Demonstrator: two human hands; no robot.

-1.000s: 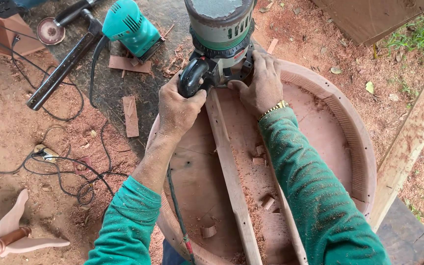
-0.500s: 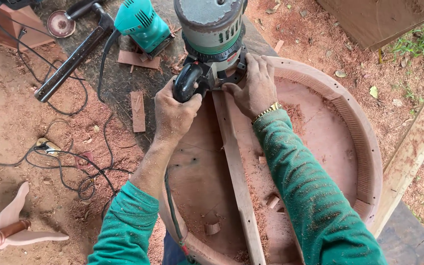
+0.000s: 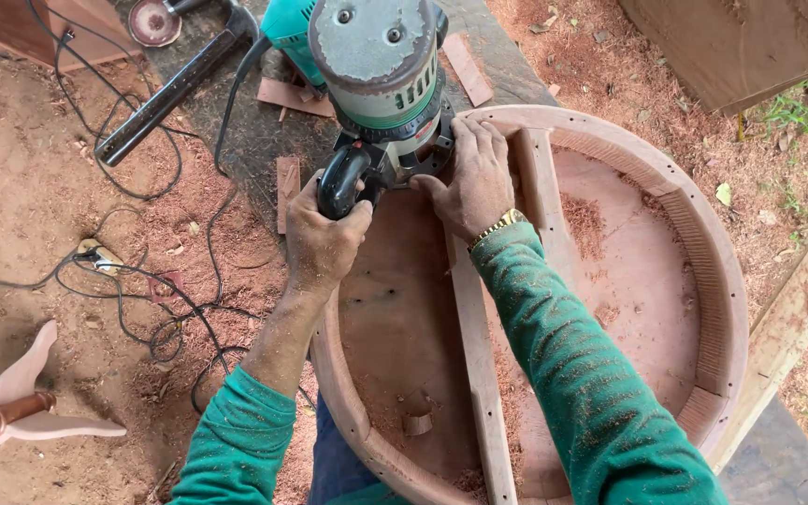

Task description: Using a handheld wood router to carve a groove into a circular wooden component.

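- Two hands grip one power tool, a grey and green router [image 3: 381, 84], which stands upright on the far left rim of a round wooden frame [image 3: 703, 252].
- Left hand [image 3: 322, 236] is closed around the router's black knob handle [image 3: 343, 178], on the side of the tool nearer the person, just outside the frame's rim.
- Right hand [image 3: 474, 178] is wrapped against the router's base from the right, fingers curled over it, palm above the frame's inner floor. A gold-coloured watch band [image 3: 500, 224] sits at that wrist, just above a green sleeve [image 3: 591, 383].
- A straight wooden slat [image 3: 479, 374] runs across the frame from the router toward the person; a second slat [image 3: 542, 201] lies just right of the right hand.
- Reddish sawdust and small wood chips lie scattered inside the frame, thickest near its close edge.
- Left of the frame, on the dusty ground, black cables [image 3: 114, 281] loop about.
- Beyond the frame's far left rim lie a long black bar [image 3: 170, 93], a teal power tool [image 3: 287, 33] partly hidden behind the router, and a few flat wood offcuts [image 3: 287, 182].
- Well left of the frame, a pale carved wooden piece [image 3: 25, 393] lies at the near corner.
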